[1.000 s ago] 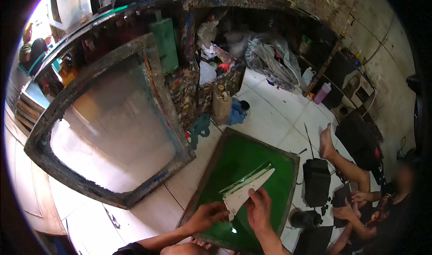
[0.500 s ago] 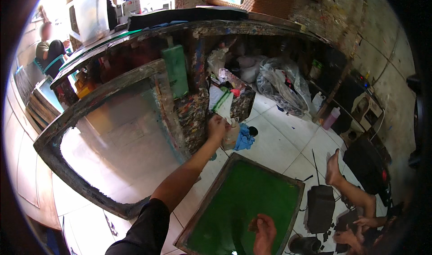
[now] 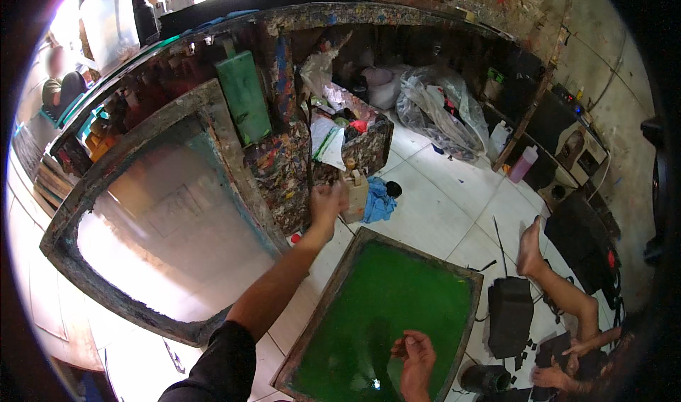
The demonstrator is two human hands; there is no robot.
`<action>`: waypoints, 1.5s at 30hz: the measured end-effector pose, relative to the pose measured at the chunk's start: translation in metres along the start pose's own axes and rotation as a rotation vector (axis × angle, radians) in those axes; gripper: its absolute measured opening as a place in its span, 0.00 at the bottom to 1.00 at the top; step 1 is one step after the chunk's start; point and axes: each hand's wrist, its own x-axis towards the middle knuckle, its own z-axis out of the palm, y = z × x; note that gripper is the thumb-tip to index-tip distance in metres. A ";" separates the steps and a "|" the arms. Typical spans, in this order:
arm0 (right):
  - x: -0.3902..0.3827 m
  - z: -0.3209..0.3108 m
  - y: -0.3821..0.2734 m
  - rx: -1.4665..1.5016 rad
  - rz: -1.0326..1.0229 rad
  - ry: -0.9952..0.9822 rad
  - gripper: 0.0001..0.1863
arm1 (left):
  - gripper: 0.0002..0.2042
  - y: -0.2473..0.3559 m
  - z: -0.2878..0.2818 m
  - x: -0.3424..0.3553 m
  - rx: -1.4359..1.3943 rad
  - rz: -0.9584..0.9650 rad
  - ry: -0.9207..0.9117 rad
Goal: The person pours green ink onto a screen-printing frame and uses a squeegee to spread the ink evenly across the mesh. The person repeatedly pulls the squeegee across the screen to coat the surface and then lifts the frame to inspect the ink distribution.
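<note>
My left hand (image 3: 329, 202) reaches forward beside a small beige container (image 3: 356, 197); motion smears its fingers, and I cannot tell whether it touches the container or holds anything. Just beyond it, a white and green packet (image 3: 328, 145) hangs over the edge of a paint-crusted bin (image 3: 372, 150). My right hand (image 3: 417, 365) is above a wooden-framed green screen (image 3: 383, 288), its fingers curled in. Something small and brownish may be at its fingertips, too indistinct to name. The green screen lies near me on the tiles, with a bright reflection on its surface.
A larger framed screen (image 3: 227, 143) leans at the left against a paint-stained workbench (image 3: 312, 20). Blue cloth (image 3: 380, 202) lies beyond the green screen. A plastic bag (image 3: 443, 114) and pink bottle (image 3: 523, 164) stand farther back. Another person's leg (image 3: 560, 288) and hands are at right.
My left hand has drawn back from the white and green packet, lower and to the left. My right hand stays curled over the green screen. The whole view has shifted slightly.
</note>
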 end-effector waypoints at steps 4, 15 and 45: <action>0.033 0.001 -0.004 -0.020 -0.086 0.086 0.12 | 0.13 -0.058 -0.052 -0.043 0.963 0.352 -0.472; 0.025 -0.029 0.038 -0.069 0.129 0.016 0.13 | 0.21 -0.087 -0.053 0.006 1.930 0.824 -0.455; 0.001 -0.071 0.022 -0.202 0.068 0.190 0.17 | 0.04 -0.101 0.114 0.052 0.950 0.961 -0.259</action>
